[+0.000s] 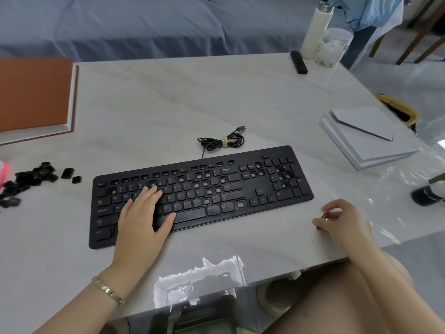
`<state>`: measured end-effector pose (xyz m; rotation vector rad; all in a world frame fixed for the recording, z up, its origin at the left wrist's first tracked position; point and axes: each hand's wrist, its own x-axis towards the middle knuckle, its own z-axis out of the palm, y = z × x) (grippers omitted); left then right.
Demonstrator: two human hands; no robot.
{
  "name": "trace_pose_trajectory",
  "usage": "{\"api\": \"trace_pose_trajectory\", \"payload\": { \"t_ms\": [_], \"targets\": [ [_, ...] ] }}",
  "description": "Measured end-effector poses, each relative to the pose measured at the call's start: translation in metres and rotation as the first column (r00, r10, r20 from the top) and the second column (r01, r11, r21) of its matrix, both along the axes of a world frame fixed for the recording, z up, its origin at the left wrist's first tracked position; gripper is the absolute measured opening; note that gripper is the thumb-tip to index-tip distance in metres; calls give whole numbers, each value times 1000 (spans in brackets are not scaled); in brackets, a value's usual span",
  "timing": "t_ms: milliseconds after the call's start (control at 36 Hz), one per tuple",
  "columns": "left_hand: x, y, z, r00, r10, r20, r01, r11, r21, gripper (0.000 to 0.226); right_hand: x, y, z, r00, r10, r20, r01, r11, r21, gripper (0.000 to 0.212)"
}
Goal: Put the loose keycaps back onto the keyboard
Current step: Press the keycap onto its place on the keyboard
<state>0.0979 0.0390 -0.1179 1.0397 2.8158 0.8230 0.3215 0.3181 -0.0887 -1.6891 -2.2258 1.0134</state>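
A black keyboard (265, 186) lies across the middle of the marble table, with several bare key sockets showing pale switches. A pile of loose black keycaps (31, 179) sits on the table left of the keyboard, two of them a little apart from the heap. My left hand (144, 210) rests flat on the keyboard's left letter keys, fingers straight, thumb near the space bar. To the right of the keyboard my right hand (342, 220) hovers over the table with fingers loosely curled; a small reddish-brown thing shows at its fingertips, too small to identify.
The keyboard's coiled cable (222, 141) lies just behind it. An orange-covered book (33, 95) is at the far left, a stack of white boards (368, 136) at the right, a white bottle (315, 30), a jar (332, 47) and a black stick (298, 62) at the back right.
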Motion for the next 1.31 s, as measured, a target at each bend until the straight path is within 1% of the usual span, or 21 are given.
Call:
{"api": "trace_pose_trajectory", "payload": {
  "t_ms": [111,167,250,306,389,444,528,583,722,861,944,1000,1111,1167,1250,1306],
  "targets": [
    [-3,-4,-2,1000,-4,-20,5,1000,22,48,-15,-16,1,990,72,-122,-75,997,-23,16],
    [-5,-5,-4,999,-13,-31,14,999,32,50,-30,-33,3,974,159,-162,-162,987,-4,12],
    [-6,-6,-7,999,-18,-38,20,998,57,56,-58,-60,8,921,325,-215,-329,944,19,23],
    [-6,-7,-10,999,-14,-50,18,997,70,58,-78,-78,12,880,403,-249,-417,909,-1,23],
    [-6,-8,-14,998,-7,-64,12,998,67,60,-108,-102,15,836,485,-257,-498,867,17,16],
    [-6,-8,-16,995,13,-98,-7,998,67,57,-125,-115,15,809,534,-246,-547,837,22,17],
    [-5,-9,-17,988,112,-111,-103,991,86,57,-147,-128,15,773,592,-226,-605,796,16,17],
    [-6,-10,-18,984,149,-103,-139,985,100,56,-158,-133,15,754,625,-201,-632,774,37,13],
    [-10,-16,-23,986,119,-117,-105,987,118,53,-178,-143,17,678,732,-60,-721,679,138,12],
    [-11,-21,-27,979,161,-125,-136,974,184,45,-192,-151,19,607,793,56,-789,593,160,14],
    [-12,-21,-31,974,174,-145,-137,962,235,42,-200,-157,20,538,828,159,-840,510,187,20],
    [-13,-21,-33,972,178,-155,-134,956,259,41,-203,-159,20,490,843,225,-871,459,177,24],
    [-14,-21,-34,968,185,-171,-131,949,285,39,-206,-160,23,422,857,297,-906,389,165,26],
    [-14,-21,-33,965,200,-168,-144,945,295,40,-206,-160,25,379,862,337,-924,337,179,28],
    [-14,-22,-33,961,220,-165,-165,941,295,41,-206,-161,24,300,849,436,-951,231,205,23],
    [-14,-24,-33,964,214,-159,-160,941,297,41,-206,-162,20,266,832,487,-956,164,242,18]
  ]
}}
